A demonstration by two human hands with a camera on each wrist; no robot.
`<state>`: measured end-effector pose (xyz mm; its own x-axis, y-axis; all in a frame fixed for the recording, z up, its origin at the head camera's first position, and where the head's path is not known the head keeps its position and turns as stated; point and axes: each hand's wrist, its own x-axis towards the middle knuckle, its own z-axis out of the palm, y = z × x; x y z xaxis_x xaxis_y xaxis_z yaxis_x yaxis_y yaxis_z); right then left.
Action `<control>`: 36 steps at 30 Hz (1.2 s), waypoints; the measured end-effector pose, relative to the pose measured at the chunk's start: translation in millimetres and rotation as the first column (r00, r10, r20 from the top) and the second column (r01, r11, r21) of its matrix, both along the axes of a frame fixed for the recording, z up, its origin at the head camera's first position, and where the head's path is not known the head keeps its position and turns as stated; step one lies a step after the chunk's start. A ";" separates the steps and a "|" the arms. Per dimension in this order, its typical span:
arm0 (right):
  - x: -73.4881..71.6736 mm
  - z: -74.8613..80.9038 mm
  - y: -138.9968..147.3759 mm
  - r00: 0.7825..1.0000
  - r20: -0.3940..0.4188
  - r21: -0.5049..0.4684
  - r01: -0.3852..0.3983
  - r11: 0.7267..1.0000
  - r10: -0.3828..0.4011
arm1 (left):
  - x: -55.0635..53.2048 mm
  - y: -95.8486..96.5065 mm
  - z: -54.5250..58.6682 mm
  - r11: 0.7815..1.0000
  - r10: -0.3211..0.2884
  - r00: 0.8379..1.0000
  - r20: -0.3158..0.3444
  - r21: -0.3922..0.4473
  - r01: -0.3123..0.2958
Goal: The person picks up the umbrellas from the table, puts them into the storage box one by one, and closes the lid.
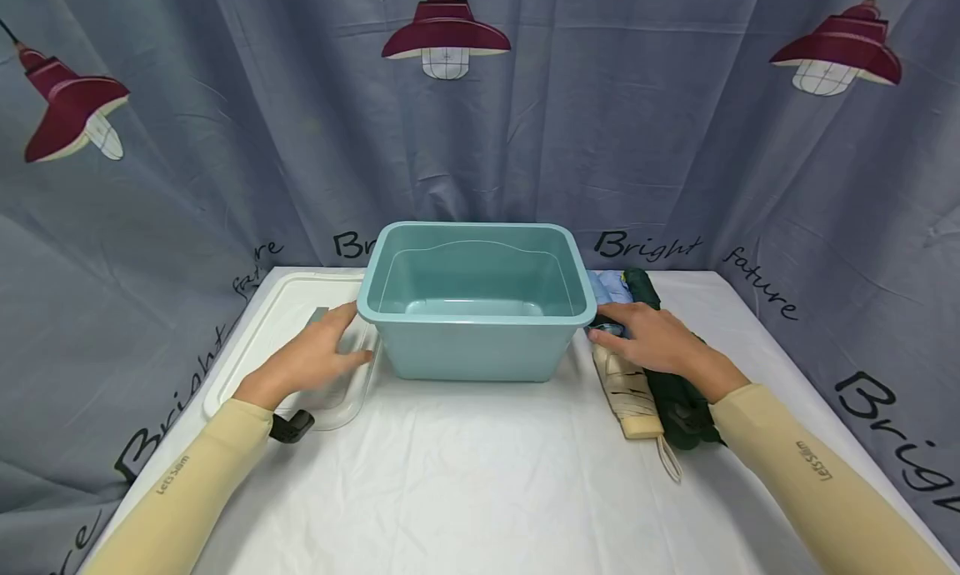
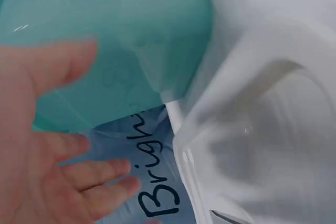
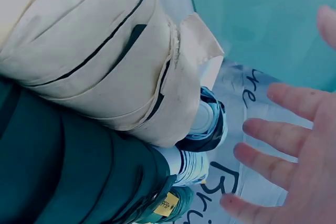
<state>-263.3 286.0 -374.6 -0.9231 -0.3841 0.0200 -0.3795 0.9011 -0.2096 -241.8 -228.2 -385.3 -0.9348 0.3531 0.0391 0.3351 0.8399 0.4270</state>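
Observation:
An empty teal plastic storage bin [image 1: 480, 350] stands upright at the middle of the table. Its left rim is beside my left hand [image 1: 318, 354], whose fingers are spread and relaxed in the left wrist view. At the opposite end, my right hand [image 1: 652, 337] reaches over the folded umbrellas, fingertips right by the rim. The right wrist view shows those fingers [image 3: 278, 166] extended, nothing between them. Under and beside that hand lie a beige folded umbrella [image 1: 626, 392], a dark green one [image 1: 678, 408] and light blue ones [image 1: 609, 285] farther back.
A white translucent lid [image 1: 247, 354] lies flat at the left, partly under my left forearm. White cloth covers the table [image 1: 465, 475]. A blue-grey curtain [image 1: 637, 142] printed with lamps and lettering hangs around the back and sides.

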 end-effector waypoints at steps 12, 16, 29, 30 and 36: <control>-4.1 -0.6 5.5 1.000 -0.008 -0.162 0.012 0.987 -0.014 | -9.9 11.8 28.2 0.913 0.258 0.956 -0.139 0.359 -0.195; -3.6 -0.5 4.1 1.000 -0.011 -0.184 0.009 0.983 -0.011 | -12.2 18.0 36.5 0.894 0.286 0.950 -0.127 0.393 -0.217; -0.9 -7.7 1.6 1.000 -0.005 -0.216 0.012 0.976 -0.013 | -26.3 43.0 52.7 0.924 0.274 0.961 -0.024 0.285 -0.256; -0.5 -8.2 1.4 1.000 -0.004 -0.216 0.011 0.976 -0.012 | -27.3 44.2 52.6 0.925 0.274 0.962 -0.019 0.278 -0.258; 0.2 -9.0 1.4 1.000 -0.003 -0.220 0.018 0.975 -0.019 | -30.6 49.0 51.3 0.928 0.272 0.962 -0.005 0.265 -0.261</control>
